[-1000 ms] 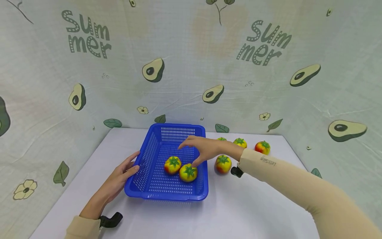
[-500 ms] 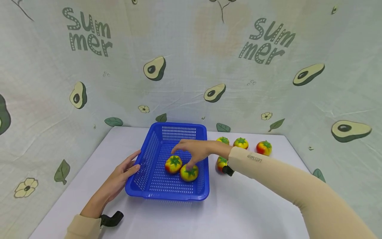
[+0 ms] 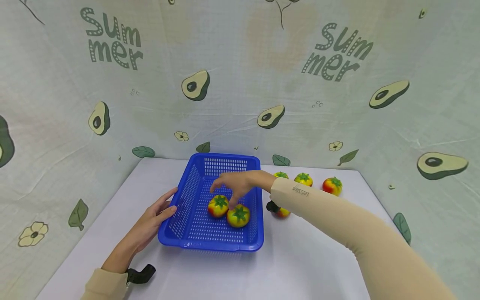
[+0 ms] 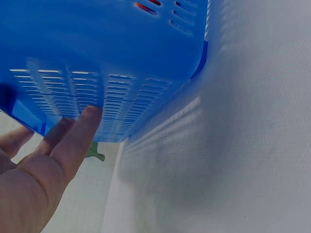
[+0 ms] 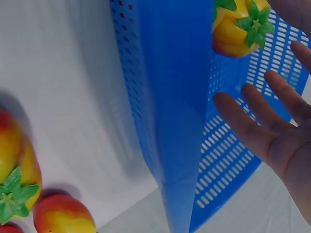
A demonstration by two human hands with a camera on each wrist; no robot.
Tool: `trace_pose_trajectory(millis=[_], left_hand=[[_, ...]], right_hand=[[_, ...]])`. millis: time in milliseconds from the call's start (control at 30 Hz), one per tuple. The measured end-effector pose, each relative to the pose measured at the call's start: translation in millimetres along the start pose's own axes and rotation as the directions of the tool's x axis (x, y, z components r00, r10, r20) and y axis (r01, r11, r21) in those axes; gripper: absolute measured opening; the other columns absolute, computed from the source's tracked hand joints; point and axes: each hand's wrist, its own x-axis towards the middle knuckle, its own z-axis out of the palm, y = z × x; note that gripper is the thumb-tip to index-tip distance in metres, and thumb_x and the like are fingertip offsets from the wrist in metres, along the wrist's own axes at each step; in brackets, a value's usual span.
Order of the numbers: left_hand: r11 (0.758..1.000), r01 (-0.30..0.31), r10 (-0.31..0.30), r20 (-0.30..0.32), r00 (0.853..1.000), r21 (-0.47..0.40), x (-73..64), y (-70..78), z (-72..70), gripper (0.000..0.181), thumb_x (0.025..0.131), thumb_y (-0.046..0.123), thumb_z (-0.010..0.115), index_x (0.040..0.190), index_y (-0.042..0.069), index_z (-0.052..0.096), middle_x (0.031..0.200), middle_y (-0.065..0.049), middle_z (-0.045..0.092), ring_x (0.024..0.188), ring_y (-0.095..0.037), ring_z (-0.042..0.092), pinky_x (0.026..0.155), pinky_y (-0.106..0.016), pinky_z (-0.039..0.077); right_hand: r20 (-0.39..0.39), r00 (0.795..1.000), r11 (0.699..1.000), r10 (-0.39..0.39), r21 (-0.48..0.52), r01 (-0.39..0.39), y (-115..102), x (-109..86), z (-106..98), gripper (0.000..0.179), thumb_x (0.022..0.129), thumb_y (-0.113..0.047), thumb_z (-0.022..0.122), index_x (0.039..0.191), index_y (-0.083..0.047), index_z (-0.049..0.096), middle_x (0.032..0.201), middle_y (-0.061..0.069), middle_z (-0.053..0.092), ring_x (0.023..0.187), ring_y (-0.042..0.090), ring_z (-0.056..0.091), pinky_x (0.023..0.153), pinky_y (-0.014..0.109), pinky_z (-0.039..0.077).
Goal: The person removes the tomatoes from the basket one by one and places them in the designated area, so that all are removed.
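Observation:
A blue perforated plastic basket point(image 3: 210, 246) rests on the table. Inside lie two yellow-and-red fruits with green leafy caps, like persimmons: one fruit point(image 3: 218, 204) on the left, the other fruit point(image 3: 238, 217) nearer the front. My left hand point(image 3: 150, 223) lies against the basket's left side; in the left wrist view its fingers point(image 4: 77, 141) extend fairly straight, touching the outer slotted wall. My right hand point(image 3: 238, 184) reaches over the right rim with spread, lightly bent fingers, above the two fruits. Nothing shows in its palm in the right wrist view, and its thumb overlaps the gap between the fruits.
Several similar fruits stand right of the basket: one fruit point(image 3: 283, 213) partly behind the right wrist's black camera point(image 3: 272, 206), another fruit point(image 3: 332, 186) farthest right, others at the back. A patterned cloth wall point(image 3: 232, 83) encloses the white table point(image 3: 300, 258).
My right hand has moved left across the basket, its thumb shifting from the front fruit's right side to its left. My left hand, the basket and both fruits stay put.

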Motion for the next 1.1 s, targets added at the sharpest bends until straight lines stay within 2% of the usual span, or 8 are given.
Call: trace_pose_trajectory(millis=[300, 667, 833, 933, 1100], left_hand=[[1.0, -0.011, 0.011, 0.009, 1.0, 0.006, -1.3, 3.0, -0.7, 0.071, 0.112, 0.038, 0.055, 0.172, 0.028, 0.018, 0.164, -0.026, 0.035, 0.143, -0.046, 0.046, 0.112, -0.056, 0.05], [1.0, -0.007, 0.007, 0.003, 1.0, 0.003, -0.4, -0.5, -0.4, 0.07, 0.111, 0.038, 0.055, 0.171, 0.03, 0.02, 0.163, -0.024, 0.038, 0.14, -0.045, 0.048, 0.111, -0.057, 0.05], [1.0, -0.005, 0.005, 0.004, 1.0, -0.001, -0.4, -0.3, -0.7, 0.07, 0.111, 0.038, 0.055, 0.171, 0.03, 0.02, 0.163, -0.024, 0.038, 0.14, -0.045, 0.049, 0.11, -0.057, 0.051], [1.0, -0.004, 0.004, 0.005, 1.0, -0.002, -0.3, -0.4, -0.8, 0.07, 0.111, 0.038, 0.055, 0.171, 0.03, 0.02, 0.163, -0.024, 0.037, 0.14, -0.045, 0.048, 0.111, -0.057, 0.05], [1.0, 0.002, -0.002, 0.005, 1.0, -0.003, 0.2, -0.2, -0.6, 0.07, 0.111, 0.038, 0.055, 0.171, 0.03, 0.02, 0.163, -0.024, 0.038, 0.14, -0.045, 0.048, 0.111, -0.058, 0.05]], right_hand=[[0.056, 0.998, 0.998, 0.038, 0.056, -0.042, 5, 16.8, -3, 0.069, 0.09, -0.017, 0.087, 0.152, -0.021, 0.057, 0.157, 0.007, 0.05, 0.139, 0.029, 0.055, 0.109, 0.042, 0.053], [0.131, 0.989, 0.991, 0.061, 0.113, -0.076, -2, 31.6, 0, 0.067, 0.09, -0.015, 0.087, 0.15, -0.023, 0.06, 0.159, 0.008, 0.051, 0.141, 0.029, 0.054, 0.114, 0.046, 0.05], [0.155, 0.984, 0.988, 0.087, 0.117, -0.105, -6, 37.9, 2, 0.063, 0.089, -0.013, 0.087, 0.146, -0.026, 0.064, 0.155, 0.006, 0.054, 0.133, 0.023, 0.057, 0.107, 0.039, 0.055], [0.162, 0.984, 0.987, 0.08, 0.122, -0.101, -5, 41.8, 4, 0.06, 0.089, -0.011, 0.086, 0.145, -0.024, 0.065, 0.152, 0.006, 0.056, 0.129, 0.02, 0.057, 0.101, 0.033, 0.058], [0.167, 0.984, 0.99, 0.057, 0.117, -0.077, -4, 46.8, 7, 0.056, 0.089, -0.008, 0.086, 0.14, -0.024, 0.067, 0.147, 0.003, 0.059, 0.128, 0.017, 0.055, 0.108, 0.034, 0.054]])
